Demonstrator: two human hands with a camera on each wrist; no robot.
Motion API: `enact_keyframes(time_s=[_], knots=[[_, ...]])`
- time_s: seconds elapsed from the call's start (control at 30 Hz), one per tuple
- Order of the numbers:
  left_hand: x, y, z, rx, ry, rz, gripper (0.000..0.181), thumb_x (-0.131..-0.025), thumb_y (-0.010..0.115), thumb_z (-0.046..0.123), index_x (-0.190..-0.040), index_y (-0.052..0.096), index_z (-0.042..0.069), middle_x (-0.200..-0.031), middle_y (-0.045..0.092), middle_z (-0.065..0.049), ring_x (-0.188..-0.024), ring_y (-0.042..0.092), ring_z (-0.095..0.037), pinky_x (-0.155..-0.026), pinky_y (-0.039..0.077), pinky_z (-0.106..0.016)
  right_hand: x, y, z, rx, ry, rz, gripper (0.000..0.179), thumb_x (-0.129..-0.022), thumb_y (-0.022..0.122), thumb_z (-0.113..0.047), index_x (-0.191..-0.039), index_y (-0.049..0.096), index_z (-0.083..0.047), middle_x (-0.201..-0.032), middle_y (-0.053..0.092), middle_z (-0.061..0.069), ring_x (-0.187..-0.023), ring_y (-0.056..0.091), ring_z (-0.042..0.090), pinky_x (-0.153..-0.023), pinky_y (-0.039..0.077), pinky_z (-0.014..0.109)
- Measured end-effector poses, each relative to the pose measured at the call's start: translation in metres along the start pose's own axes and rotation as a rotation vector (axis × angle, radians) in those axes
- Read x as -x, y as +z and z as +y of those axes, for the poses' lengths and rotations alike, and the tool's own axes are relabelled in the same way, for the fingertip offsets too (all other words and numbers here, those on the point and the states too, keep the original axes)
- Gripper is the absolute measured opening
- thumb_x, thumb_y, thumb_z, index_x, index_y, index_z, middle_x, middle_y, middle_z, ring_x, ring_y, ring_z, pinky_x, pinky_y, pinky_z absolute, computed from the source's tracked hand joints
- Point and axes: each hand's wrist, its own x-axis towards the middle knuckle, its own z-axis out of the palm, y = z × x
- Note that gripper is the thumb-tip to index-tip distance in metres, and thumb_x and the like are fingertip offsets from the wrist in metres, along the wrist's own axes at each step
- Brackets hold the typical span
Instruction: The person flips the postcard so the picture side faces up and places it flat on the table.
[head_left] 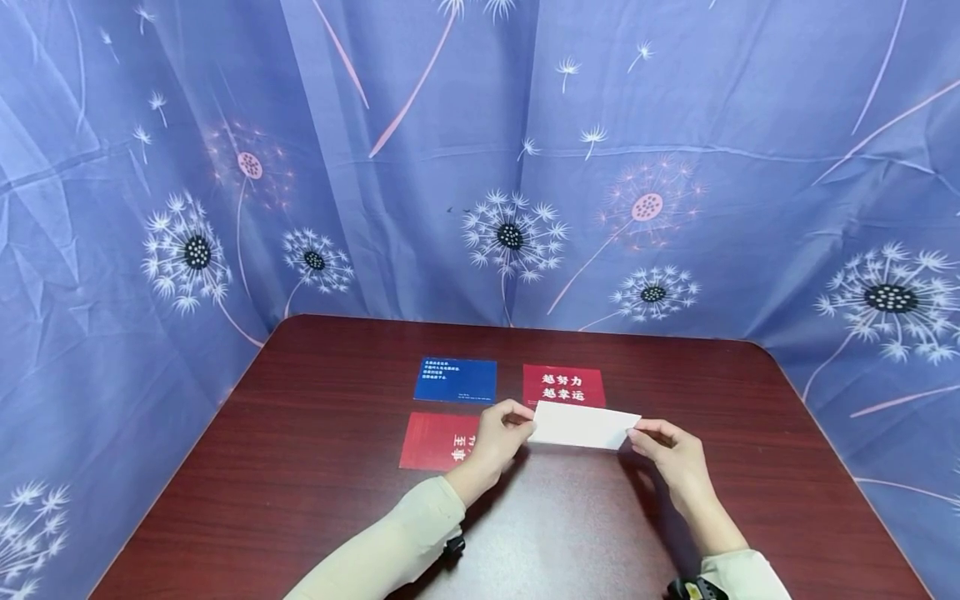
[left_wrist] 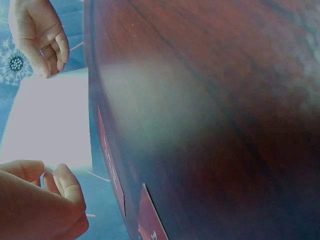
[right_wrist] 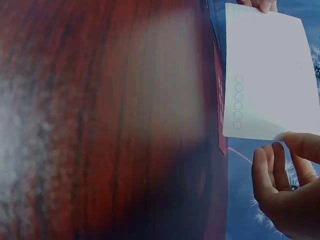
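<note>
Above the table, both hands hold up a postcard (head_left: pixel 585 425) whose white side faces me. My left hand (head_left: pixel 498 437) pinches its left end between thumb and fingers. At the opposite end, my right hand (head_left: pixel 675 458) pinches the edge the same way. A row of small printed circles shows on the white face of the postcard (right_wrist: pixel 267 75) in the right wrist view. Just behind it lies a red card with white characters (head_left: pixel 562 383), its lower edge partly covered. Another red card (head_left: pixel 431 440) lies beside the left hand, which hides its right part.
A blue card with small white writing (head_left: pixel 455 380) lies farther back on the left, above the nearer red card. The dark red wooden table (head_left: pixel 300 483) has rounded back corners. Behind it hangs a blue curtain with dandelion prints (head_left: pixel 420 208).
</note>
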Motion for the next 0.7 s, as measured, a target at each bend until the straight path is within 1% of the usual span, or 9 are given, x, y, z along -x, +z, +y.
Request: enact_keyframes(time_s=[0.17,0.27,0.37,0.47,0.57,0.7], knots=[[-0.0001,0.0007,-0.0004,-0.001,-0.027,-0.003,0.013,-0.077,0.065,-0.01,-0.088,0.069,-0.004,-0.071,0.061,-0.004,-0.06,0.056,-0.017,-0.059,0.049,-0.028,0.0001,-0.0006,0.0009,0.018,-0.005,-0.013,0.026,-0.089,0.063,0.003,-0.112,0.062,0.016,-0.081,0.068,-0.013,-0.077,0.068,0.009,-0.074,0.056,0.028],[-0.0001,0.001,-0.0007,-0.012,-0.047,0.001,0.013,-0.078,0.065,-0.009,-0.088,0.069,-0.002,-0.075,0.064,-0.008,-0.063,0.057,-0.016,-0.062,0.051,-0.03,-0.0001,-0.0012,0.0006,0.034,0.015,-0.009,0.029,-0.089,0.064,0.001,-0.114,0.061,0.016,-0.084,0.069,-0.009,-0.077,0.069,0.01,-0.074,0.056,0.026],[0.0,0.0011,-0.0009,-0.026,-0.07,0.002,0.013,-0.079,0.066,-0.008,-0.088,0.07,0.0,-0.079,0.066,-0.011,-0.067,0.058,-0.016,-0.065,0.051,-0.029,0.0003,-0.0023,-0.0001,0.067,0.039,-0.005,0.031,-0.089,0.066,-0.003,-0.115,0.063,0.013,-0.09,0.07,-0.003,-0.077,0.069,0.009,-0.074,0.055,0.024],[0.0008,0.0008,-0.0005,-0.039,-0.068,0.009,0.014,-0.079,0.066,-0.008,-0.089,0.072,0.0,-0.081,0.067,-0.013,-0.07,0.061,-0.02,-0.067,0.053,-0.031,0.0008,-0.0031,-0.0006,0.101,0.053,-0.006,0.031,-0.09,0.065,-0.005,-0.116,0.063,0.011,-0.095,0.07,-0.001,-0.076,0.067,0.006,-0.073,0.054,0.022],[0.0016,0.0007,0.0008,-0.046,-0.064,0.017,0.016,-0.079,0.064,-0.008,-0.091,0.072,-0.001,-0.082,0.068,-0.012,-0.072,0.063,-0.023,-0.071,0.054,-0.035,0.0008,-0.0029,-0.001,0.092,0.062,-0.01,0.029,-0.093,0.059,-0.002,-0.118,0.062,0.012,-0.095,0.07,-0.001,-0.076,0.066,0.003,-0.073,0.054,0.02],[0.0025,0.0006,0.0013,-0.052,-0.081,0.017,0.019,-0.08,0.061,-0.009,-0.093,0.072,-0.001,-0.082,0.068,-0.009,-0.076,0.064,-0.022,-0.076,0.055,-0.04,0.0007,-0.0023,-0.0012,0.043,0.067,-0.021,0.029,-0.094,0.054,0.0,-0.119,0.06,0.014,-0.092,0.071,-0.003,-0.077,0.065,0.001,-0.073,0.054,0.019]])
